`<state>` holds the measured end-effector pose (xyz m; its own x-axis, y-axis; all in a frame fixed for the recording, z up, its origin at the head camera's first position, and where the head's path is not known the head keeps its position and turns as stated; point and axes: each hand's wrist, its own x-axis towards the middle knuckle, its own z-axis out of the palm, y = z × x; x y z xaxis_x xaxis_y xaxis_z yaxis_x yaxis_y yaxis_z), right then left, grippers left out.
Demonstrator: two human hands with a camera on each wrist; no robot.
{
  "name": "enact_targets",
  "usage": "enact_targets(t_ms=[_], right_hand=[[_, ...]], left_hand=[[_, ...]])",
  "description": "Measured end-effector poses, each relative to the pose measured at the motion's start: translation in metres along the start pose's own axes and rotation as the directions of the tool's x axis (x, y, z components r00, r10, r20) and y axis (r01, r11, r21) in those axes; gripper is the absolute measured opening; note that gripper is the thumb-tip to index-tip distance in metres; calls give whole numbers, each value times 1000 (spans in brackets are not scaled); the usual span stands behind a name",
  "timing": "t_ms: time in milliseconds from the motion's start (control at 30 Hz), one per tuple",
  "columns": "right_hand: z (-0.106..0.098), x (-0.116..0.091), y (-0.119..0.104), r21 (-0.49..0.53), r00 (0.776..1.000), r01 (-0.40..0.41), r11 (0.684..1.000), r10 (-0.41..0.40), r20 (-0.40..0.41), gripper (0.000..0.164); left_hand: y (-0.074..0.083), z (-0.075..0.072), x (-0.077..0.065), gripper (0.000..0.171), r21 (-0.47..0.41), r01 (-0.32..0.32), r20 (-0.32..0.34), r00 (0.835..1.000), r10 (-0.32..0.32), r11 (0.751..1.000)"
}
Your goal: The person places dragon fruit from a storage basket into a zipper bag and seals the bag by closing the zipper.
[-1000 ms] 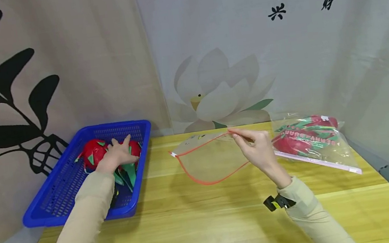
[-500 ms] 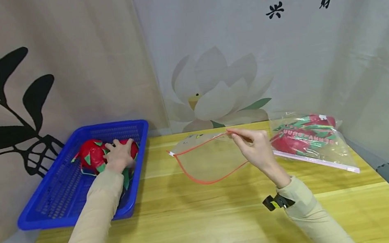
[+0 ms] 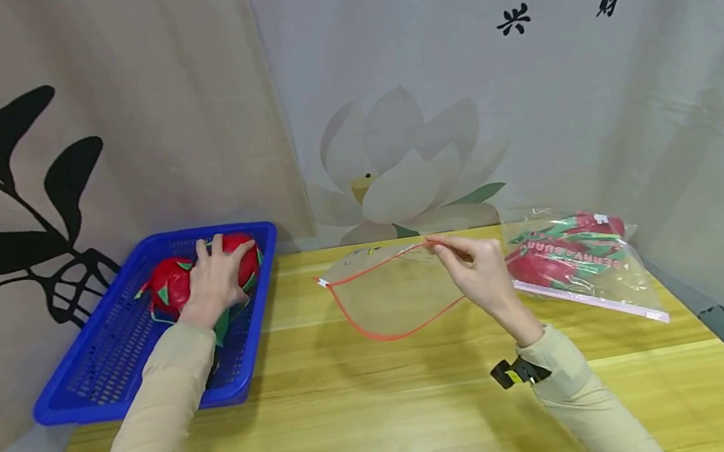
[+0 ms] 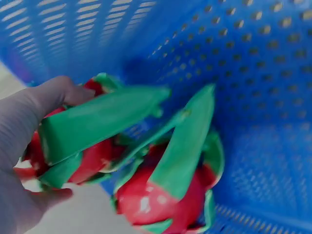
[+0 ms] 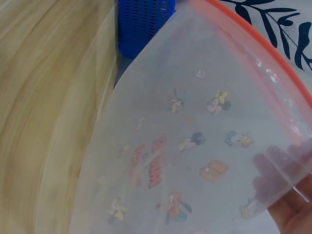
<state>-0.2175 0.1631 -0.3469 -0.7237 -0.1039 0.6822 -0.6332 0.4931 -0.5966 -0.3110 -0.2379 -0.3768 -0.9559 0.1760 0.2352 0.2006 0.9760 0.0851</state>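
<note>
In the head view, my left hand reaches into a blue plastic basket. Its thumb and fingers spread round the right one of two shiny red dragon-fruit-shaped items with green leaf-like flaps. The other dragon-fruit-shaped item lies just left of the hand. In the left wrist view, thumb and fingers lie on either side of one red item; a second item sits beside it. My right hand pinches the orange-red rim of a clear zip bag, whose mouth gapes. Cartoon figures mark the bag in the right wrist view.
A second clear zip bag with a pale slider edge lies on the right, with red and green items inside. Everything stands on a wooden table, with a printed curtain close behind it.
Over the right red item, my left hand has shifted and its fingers have spread round it. My right hand stays at the bag's rim, nearly still.
</note>
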Motion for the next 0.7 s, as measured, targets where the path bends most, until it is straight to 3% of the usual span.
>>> enact_targets(t_ms=[100, 233, 467, 700], right_hand=[[0, 0, 0, -9, 1000, -8, 1000, 8, 0, 20], [-1, 0, -1, -9, 1000, -15, 1000, 15, -4, 20], [-4, 1, 0, -5, 1000, -14, 1000, 14, -22, 19], [-5, 1, 2, -10, 1000, -11, 1000, 11, -29, 19]], left_hand=[[2, -10, -1, 97, 42, -65, -111, 991, 70, 997], [5, -25, -3, 96, 81, -139, -211, 965, 154, 987], [11, -51, -6, 98, 189, -257, -271, 914, 302, 948], [29, -69, -20, 99, 197, -347, -334, 856, 395, 917]])
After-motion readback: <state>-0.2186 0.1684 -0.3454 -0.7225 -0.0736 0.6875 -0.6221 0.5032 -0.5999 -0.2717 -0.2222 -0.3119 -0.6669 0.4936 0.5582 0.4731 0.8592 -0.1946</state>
